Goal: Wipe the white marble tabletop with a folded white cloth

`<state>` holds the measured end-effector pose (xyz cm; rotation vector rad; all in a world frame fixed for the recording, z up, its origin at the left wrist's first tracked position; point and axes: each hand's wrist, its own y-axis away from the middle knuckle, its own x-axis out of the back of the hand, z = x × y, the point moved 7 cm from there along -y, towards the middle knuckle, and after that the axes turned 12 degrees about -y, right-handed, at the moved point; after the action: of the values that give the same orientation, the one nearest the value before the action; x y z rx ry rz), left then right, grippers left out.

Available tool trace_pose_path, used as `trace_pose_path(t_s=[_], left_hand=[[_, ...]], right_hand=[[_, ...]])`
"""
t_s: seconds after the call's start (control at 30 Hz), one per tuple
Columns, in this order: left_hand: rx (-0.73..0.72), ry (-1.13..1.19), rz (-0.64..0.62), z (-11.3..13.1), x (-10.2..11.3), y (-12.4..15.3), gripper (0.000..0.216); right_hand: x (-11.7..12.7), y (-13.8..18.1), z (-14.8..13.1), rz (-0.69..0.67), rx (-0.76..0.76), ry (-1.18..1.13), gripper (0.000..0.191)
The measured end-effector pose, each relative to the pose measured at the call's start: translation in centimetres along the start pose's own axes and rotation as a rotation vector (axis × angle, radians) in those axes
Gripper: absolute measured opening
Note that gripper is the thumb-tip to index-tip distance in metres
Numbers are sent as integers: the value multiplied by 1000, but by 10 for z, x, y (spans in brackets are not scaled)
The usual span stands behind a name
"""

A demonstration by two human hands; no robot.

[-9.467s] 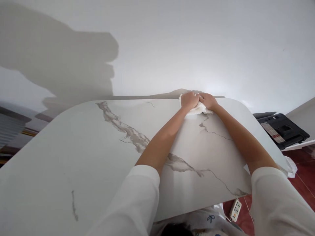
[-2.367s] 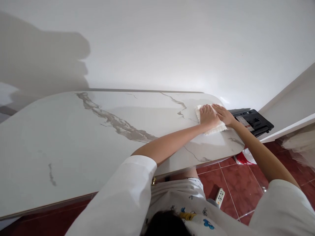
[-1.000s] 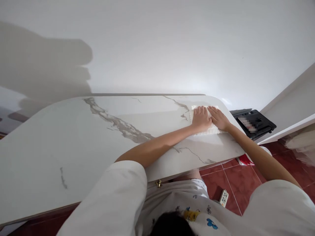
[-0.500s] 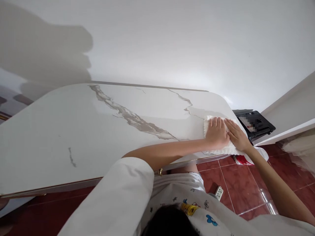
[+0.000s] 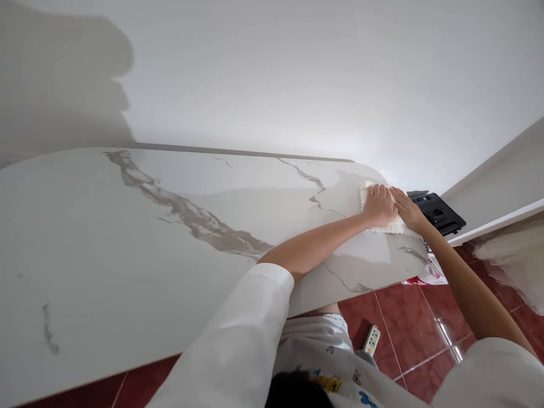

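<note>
A white marble table (image 5: 127, 238) with grey veins fills the left and middle of the view. A white cloth (image 5: 397, 226) lies flat on its far right corner. My left hand (image 5: 378, 205) presses down on the cloth with fingers stretched out flat. My right hand (image 5: 407, 208) lies flat on the cloth beside it, fingers also extended. Both arms reach out from white sleeves across the table's right end.
A black device (image 5: 437, 211) sits on the floor past the table's right corner. A white power strip (image 5: 371, 339) lies on the red tiled floor (image 5: 416, 323) below the edge. A white wall (image 5: 276, 79) runs behind; a white panel (image 5: 497, 198) stands at right.
Both hands slid the cloth from the near right edge back toward the far right corner of the table. The view has shifted to the right along the table.
</note>
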<state>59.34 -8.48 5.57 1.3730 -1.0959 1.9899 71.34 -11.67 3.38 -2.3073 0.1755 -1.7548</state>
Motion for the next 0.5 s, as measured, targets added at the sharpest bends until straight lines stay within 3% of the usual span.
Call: trace_pose_path(t_s=[0.27, 0.5], left_hand=[[27, -47, -38, -58, -10, -56, 58], [56, -94, -59, -114, 1, -57, 57]], right_hand=[[-15, -87, 24, 57, -108, -38, 56], [-39, -140, -10, 63, -39, 45, 57]])
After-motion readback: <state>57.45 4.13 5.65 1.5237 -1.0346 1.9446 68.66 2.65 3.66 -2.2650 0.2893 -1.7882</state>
